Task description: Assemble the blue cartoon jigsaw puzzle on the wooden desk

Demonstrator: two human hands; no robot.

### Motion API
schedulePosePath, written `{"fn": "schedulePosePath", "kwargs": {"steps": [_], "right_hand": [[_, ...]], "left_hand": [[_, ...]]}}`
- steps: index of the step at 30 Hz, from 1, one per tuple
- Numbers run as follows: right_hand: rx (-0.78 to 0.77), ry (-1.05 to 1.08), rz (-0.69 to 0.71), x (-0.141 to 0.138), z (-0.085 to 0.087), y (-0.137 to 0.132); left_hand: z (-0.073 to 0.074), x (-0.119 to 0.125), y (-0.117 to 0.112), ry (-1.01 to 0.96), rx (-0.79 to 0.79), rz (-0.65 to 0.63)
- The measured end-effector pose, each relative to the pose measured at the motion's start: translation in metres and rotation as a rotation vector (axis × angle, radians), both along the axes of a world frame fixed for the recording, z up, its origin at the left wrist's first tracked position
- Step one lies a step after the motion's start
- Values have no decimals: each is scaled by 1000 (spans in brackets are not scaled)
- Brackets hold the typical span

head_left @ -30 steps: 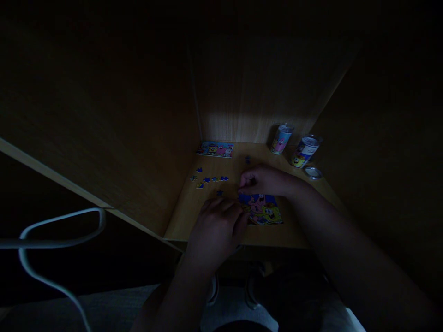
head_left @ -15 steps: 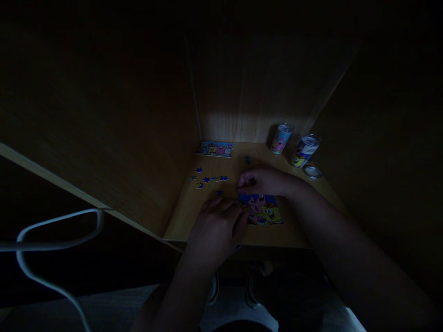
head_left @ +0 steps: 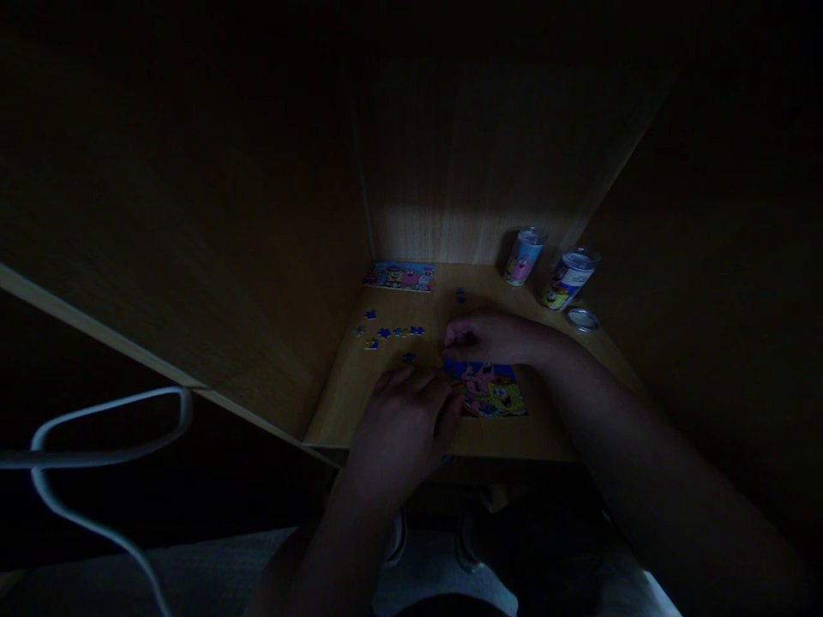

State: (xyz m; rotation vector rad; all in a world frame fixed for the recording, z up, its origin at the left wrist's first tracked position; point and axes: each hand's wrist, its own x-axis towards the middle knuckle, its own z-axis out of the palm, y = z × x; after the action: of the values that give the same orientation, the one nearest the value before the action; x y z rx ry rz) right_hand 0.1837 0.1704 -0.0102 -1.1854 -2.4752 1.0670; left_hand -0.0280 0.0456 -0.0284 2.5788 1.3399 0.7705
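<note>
- Left hand [head_left: 406, 416] is palm down at the left edge of the puzzle [head_left: 492, 396], fingers bent and near together, thumb apart from them on the puzzle side. Whether they hold something, I cannot tell.
- Right hand [head_left: 485, 337] is at the far edge of the puzzle, by its far left corner. The fingers are curled in and the tips seem close together; it is too dark to tell if something is between them.
- Puzzle is flat on the shelf [head_left: 340, 416], to the right of the left hand and on the near side of the right hand. So the hands meet it on two neighbouring edges, and neither is clearly nearer. I judge it longer from left to right, but the hands cover part of its border.
- One loose piece [head_left: 409, 357] lies left of the puzzle, just beyond the left hand, which is the nearer hand to it.
- More pieces [head_left: 384, 333] are spread farther left of the puzzle, apart from both hands.
- Lid [head_left: 582, 320] lies beyond the puzzle, to its right.
- White-label can [head_left: 570, 281] stands upright behind the lid, also right of the puzzle.
- Card [head_left: 399, 277] is well beyond the puzzle, to its left, long side from left to right.
- Pink can [head_left: 525, 261] stands upright beyond the puzzle, slightly right.
</note>
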Motion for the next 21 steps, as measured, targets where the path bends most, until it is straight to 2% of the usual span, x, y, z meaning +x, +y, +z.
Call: {"fn": "schedulePosePath", "kwargs": {"steps": [21], "right_hand": [[1, -7, -3, -1, 0, 0]], "left_hand": [[0, 1, -1, 8, 10, 15]]}}
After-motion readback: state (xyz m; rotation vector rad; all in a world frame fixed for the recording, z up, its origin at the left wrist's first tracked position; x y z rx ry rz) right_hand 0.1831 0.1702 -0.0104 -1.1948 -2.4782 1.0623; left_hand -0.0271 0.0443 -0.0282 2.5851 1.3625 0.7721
